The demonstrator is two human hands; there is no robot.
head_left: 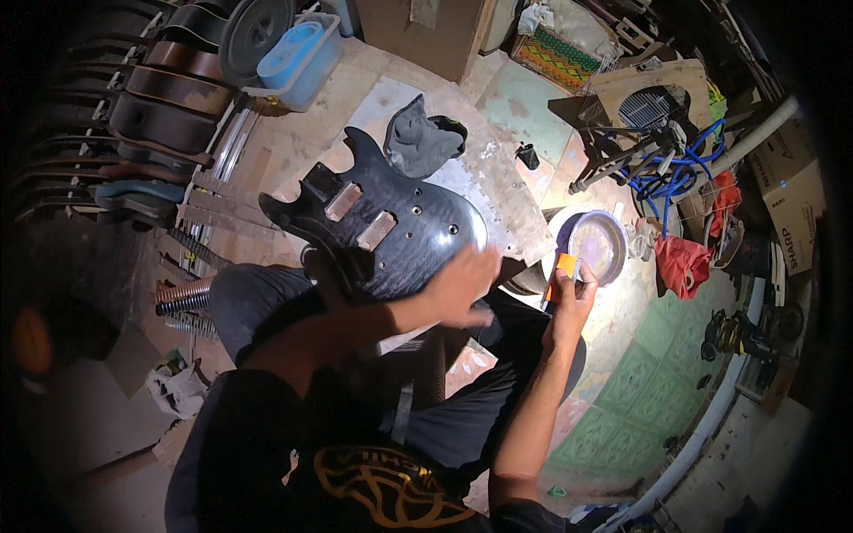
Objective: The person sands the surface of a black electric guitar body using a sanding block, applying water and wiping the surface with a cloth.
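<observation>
A dark, glossy electric guitar body (404, 209) lies tilted in front of me, with two routed pickup cavities and several small holes. My left hand (458, 286) is at its lower right edge, fingers apart and slightly blurred by motion; nothing shows in it. Whether it touches the body I cannot tell. My right hand (570, 306) is closed round a small orange-and-grey object (566, 265), its kind partly hidden by the fingers. That hand is held up in front of a round purple-rimmed basin (619, 233). A crumpled dark cloth (418, 142) lies just beyond the guitar body.
Several guitar bodies (164, 115) are racked at the left. Behind stand a blue plastic tub (306, 67) and a cardboard box (422, 35). To the right are a blue hose (662, 182), a red plastic bag (684, 266) and a carton (786, 191).
</observation>
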